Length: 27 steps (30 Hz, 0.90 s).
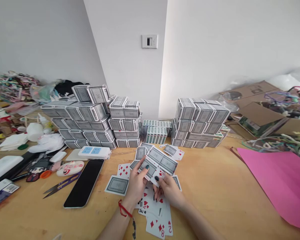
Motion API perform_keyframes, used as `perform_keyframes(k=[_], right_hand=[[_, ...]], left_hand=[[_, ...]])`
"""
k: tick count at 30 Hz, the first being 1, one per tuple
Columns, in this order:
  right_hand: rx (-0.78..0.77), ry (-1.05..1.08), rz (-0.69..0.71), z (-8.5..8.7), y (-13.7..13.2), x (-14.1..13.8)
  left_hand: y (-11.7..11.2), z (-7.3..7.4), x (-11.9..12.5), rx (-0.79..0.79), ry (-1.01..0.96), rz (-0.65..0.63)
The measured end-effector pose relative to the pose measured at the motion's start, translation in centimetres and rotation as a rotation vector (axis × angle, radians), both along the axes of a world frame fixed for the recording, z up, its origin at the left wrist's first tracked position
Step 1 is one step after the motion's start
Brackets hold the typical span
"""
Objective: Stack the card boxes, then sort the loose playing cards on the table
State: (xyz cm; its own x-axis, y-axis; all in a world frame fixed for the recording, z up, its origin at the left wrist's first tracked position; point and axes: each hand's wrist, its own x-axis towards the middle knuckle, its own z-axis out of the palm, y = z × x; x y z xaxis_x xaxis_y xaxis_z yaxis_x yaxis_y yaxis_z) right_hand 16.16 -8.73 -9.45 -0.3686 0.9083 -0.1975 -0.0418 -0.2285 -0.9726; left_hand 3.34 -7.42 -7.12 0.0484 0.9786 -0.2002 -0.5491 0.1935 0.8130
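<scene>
In the head view my left hand, with a red string bracelet at its wrist, is closed on several playing cards. Most of them show grey-green patterned backs. My right hand pinches a card at the near right edge of the same group, where a red six shows. How these cards are joined is hard to make out. Loose face-up cards lie under and in front of my hands. To the left, a face-down card overlaps a seven of diamonds. More cards lie just beyond my hands.
Stacked blocks made of cards stand left and right, with card boxes between. At left are a phone, purple-handled snips and clutter. Pink paper and an open cardboard box sit right.
</scene>
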Motion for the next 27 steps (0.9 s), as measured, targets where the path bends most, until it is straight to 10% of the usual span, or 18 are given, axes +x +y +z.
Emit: perform_keyframes(k=[27], right_hand=[[-0.044, -0.012, -0.068, -0.08, 0.45, 0.24]], left_hand=[[-0.05, 0.05, 0.13, 0.009, 0.044, 0.007]])
